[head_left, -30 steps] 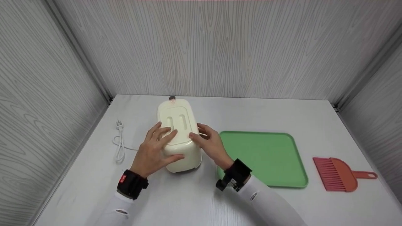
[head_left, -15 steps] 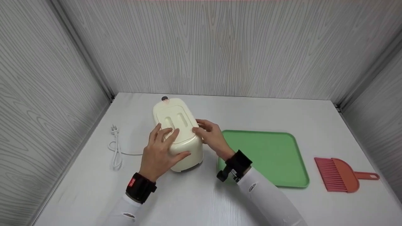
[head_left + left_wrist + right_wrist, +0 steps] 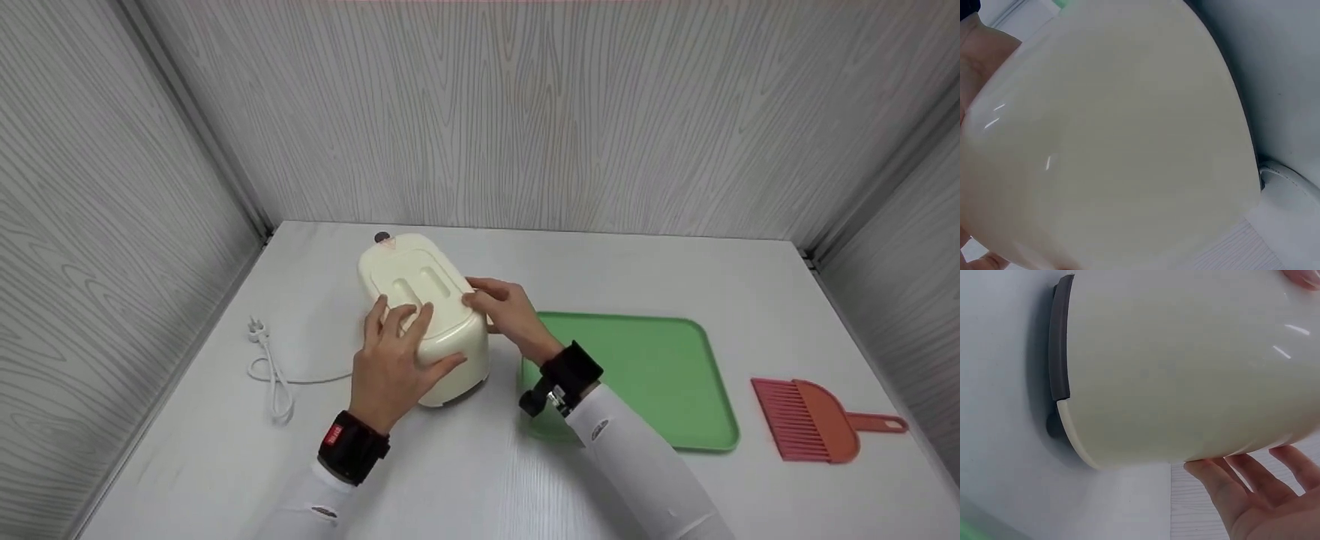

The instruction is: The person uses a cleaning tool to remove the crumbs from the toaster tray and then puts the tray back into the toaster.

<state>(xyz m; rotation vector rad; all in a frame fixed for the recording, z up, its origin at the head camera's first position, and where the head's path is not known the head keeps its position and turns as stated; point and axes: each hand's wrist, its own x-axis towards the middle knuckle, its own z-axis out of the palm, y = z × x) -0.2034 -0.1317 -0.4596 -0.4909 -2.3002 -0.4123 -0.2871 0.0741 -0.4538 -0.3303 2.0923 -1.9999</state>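
Observation:
A cream toaster (image 3: 439, 321) stands at an angle on the table, two long recesses in its top and a dark knob (image 3: 382, 238) at its far end. My left hand (image 3: 386, 382) grips the near left end, fingers over the top edge and thumb across the front. On the right side my right hand (image 3: 514, 315) holds the upper edge, thumb on top and fingers along the wall. In the right wrist view those fingers (image 3: 1219, 486) touch the glossy side of the body, and a dark strip (image 3: 1060, 337) runs along the base.
The toaster's white cord leads left to a bundled loop and plug (image 3: 257, 330). A green tray (image 3: 637, 367) lies right of the toaster, under the right forearm in the head view. Farther right lies a red brush with an orange dustpan (image 3: 825, 421). Wood-grain panels (image 3: 525, 112) enclose the table.
The toaster has turned counterclockwise, far end leftward and near end rightward, with both hands kept on it. The cord and plug have slid left and nearer.

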